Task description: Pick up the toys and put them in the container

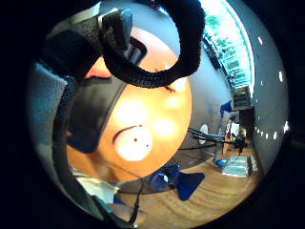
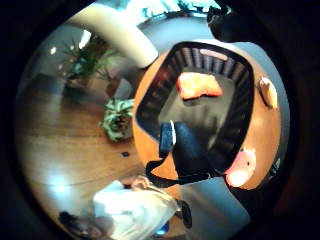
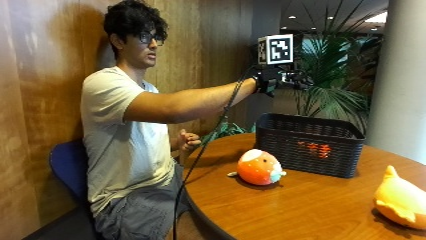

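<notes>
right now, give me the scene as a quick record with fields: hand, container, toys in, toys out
hand: gloved right hand raised above the black basket, holding nothing visible
container: black basket on the round wooden table
toys in: one orange toy on the basket floor
toys out: round orange and white plush on the table beside the basket; yellow plush further along the table
</notes>
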The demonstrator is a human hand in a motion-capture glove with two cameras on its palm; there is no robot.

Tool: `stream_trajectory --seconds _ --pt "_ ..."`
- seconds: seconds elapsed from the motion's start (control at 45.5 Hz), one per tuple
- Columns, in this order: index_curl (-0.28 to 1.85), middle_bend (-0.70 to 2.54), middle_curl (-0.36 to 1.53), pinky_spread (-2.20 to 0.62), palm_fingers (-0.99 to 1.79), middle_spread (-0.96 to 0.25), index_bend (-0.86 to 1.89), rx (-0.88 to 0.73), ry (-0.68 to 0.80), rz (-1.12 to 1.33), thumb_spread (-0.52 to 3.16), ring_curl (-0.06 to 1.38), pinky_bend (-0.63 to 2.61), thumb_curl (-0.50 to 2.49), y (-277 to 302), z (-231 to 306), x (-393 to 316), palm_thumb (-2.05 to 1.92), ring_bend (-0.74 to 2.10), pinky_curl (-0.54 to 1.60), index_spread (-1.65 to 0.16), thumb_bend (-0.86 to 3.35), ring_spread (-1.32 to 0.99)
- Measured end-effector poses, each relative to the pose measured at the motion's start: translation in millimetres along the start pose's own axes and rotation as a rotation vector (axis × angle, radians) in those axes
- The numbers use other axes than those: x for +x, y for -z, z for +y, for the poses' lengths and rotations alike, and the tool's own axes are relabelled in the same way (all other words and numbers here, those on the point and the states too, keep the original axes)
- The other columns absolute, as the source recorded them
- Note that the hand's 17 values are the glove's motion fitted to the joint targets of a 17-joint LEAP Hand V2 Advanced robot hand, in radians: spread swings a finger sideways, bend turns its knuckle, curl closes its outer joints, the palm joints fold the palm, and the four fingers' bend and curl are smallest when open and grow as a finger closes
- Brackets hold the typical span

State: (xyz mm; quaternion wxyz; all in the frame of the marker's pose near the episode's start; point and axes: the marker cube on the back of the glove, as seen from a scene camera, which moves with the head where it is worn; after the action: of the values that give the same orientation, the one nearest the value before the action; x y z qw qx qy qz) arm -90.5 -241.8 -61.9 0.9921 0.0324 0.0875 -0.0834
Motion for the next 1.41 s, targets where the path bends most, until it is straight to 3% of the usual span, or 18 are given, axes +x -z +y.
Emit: stream_trajectory --seconds 0.726,1.407 --pt "0.6 0.16 0.26 0.01 0.01 -0.02 0.35 0.072 -0.059 -0.105 1.28 0.32 0.95 0.38 -16 145 82 0.12 0.34 0.32 -0.37 -0.01 0.0" --pt "0.57 0.16 0.27 0.01 0.01 -0.02 0.38 0.072 -0.143 -0.09 1.29 0.33 0.93 0.37 -42 196 83 0.12 0.34 0.32 -0.36 -0.01 -0.01"
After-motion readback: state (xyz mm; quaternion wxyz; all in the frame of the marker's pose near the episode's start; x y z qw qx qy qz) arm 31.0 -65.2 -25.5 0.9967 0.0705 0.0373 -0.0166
